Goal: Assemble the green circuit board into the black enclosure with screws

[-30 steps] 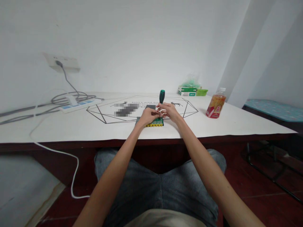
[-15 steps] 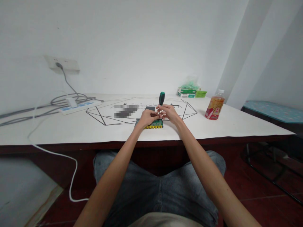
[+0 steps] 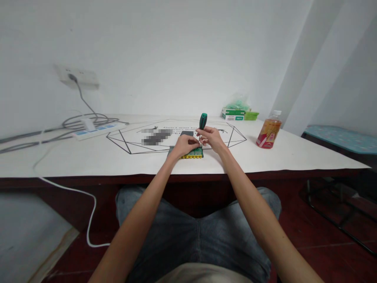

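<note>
A screwdriver [image 3: 203, 121] with a green and black handle stands nearly upright, its top leaning a little to the right. My right hand [image 3: 214, 138] is closed on it just below the handle. Under my hands lies a green circuit board [image 3: 192, 152] with a row of yellow ports along its near edge. My left hand [image 3: 185, 145] rests over the board's far left part, its fingertips pinched together close to the screwdriver's lower end. What these fingers hold, if anything, is hidden, and so is the screwdriver's tip.
A dark flat piece [image 3: 187, 133] lies behind the board. On the right stands a drink bottle [image 3: 268, 131]; green and white boxes [image 3: 234, 114] are at the back. A power strip [image 3: 97, 131] with cables lies at left on the white table [image 3: 141, 165].
The screwdriver's handle has tilted slightly to the right, and my right hand has shifted a little on it. My left hand stays at the board.
</note>
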Motion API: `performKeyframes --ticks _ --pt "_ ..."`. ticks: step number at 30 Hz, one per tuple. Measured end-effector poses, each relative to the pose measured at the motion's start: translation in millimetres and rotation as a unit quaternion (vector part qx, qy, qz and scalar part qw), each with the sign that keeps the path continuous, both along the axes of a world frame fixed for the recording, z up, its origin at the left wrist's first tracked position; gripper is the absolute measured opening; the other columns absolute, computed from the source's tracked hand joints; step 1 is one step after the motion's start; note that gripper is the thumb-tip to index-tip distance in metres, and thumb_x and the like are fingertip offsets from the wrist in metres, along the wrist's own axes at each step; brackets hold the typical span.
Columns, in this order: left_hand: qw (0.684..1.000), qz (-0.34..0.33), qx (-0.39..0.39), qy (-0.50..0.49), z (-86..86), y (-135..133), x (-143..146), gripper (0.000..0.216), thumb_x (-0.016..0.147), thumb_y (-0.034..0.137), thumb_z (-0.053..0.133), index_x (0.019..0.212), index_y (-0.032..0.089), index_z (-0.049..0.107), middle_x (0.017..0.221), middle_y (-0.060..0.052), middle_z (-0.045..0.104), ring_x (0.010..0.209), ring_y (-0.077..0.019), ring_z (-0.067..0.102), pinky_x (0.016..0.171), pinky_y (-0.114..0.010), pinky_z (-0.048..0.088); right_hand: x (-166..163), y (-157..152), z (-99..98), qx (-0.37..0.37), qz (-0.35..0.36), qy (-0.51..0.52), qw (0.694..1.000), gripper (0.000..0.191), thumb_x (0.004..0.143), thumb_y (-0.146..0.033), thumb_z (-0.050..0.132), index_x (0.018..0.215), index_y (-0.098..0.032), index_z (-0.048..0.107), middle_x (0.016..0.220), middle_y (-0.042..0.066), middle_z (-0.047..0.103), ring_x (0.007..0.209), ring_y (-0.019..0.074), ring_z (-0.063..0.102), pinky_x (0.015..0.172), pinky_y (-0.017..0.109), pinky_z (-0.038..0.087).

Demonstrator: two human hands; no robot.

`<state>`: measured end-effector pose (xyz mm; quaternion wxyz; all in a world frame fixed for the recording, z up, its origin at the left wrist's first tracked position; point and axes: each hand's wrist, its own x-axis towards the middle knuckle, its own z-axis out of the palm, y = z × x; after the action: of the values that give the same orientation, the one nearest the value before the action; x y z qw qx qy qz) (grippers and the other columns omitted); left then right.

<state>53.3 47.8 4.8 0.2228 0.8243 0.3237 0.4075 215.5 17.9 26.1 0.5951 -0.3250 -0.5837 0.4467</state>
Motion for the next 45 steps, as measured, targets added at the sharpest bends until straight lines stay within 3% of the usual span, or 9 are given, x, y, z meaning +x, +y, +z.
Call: performKeyframes --ticks 16,22,29,38,45 --pt "0.999 -0.032 -0.01 0.021 2.1 -1.3 -0.1 0.023 0.077 0.031 0.065 0.086 0.016 0.08 0.079 -0.005 0.077 0.071 -0.0179 0.067 0.069 -0.028 0.051 0.4 -1.4 0.0 -0.013 0.017 0.0 1.0 0.044 0.06 -0.054 0.084 0.077 -0.017 0.067 0.07 0.001 0.064 0.046 0.0074 0.052 0.038 0.021 0.032" --pt "1.0 0.004 -0.004 0.007 -0.1 1.0 -0.8 0.02 0.075 0.033 0.069 0.079 0.016 0.08 0.075 -0.006 0.076 0.071 -0.0186 0.067 0.069 -0.029 0.051 1.2 2.0 -1.2 -0.026 0.022 -0.001 0.999 0.047 0.059 -0.056 0.085 0.079 -0.017 0.068 0.069 0.001 0.065 0.047 0.0084 0.053 0.037 0.021 0.034" --pt "0.998 -0.05 -0.028 -0.009 0.0 1.2 0.2 0.018 0.076 0.03 0.067 0.077 0.016 0.079 0.078 -0.006 0.077 0.073 -0.0185 0.069 0.075 -0.03 0.053 0.0 -0.2 -0.9 -0.025 0.029 -0.002 0.999 0.049 0.059 -0.057 0.085 0.079 -0.015 0.069 0.069 0.001 0.065 0.045 0.0081 0.054 0.036 0.02 0.036" --pt "1.0 0.013 -0.003 0.002 3.1 -4.2 -0.3 0.016 0.074 0.028 0.069 0.078 0.016 0.079 0.075 -0.005 0.076 0.071 -0.0182 0.067 0.07 -0.029 0.051 0.2 3.0 -1.9 -0.02 -0.01 0.013 1.0 0.048 0.057 -0.057 0.086 0.074 -0.017 0.064 0.078 0.003 0.067 0.047 0.0072 0.055 0.035 0.02 0.035" --pt "1.0 -0.01 -0.013 0.02 6.3 -6.0 -0.8 0.022 0.078 0.032 0.064 0.075 0.015 0.079 0.074 -0.006 0.076 0.068 -0.0177 0.066 0.067 -0.027 0.049 -1.0 -0.4 1.2 -0.02 -0.011 0.021 1.0 0.048 0.052 -0.055 0.088 0.067 -0.018 0.061 0.058 -0.005 0.052 0.044 0.005 0.044 0.034 0.018 0.033"
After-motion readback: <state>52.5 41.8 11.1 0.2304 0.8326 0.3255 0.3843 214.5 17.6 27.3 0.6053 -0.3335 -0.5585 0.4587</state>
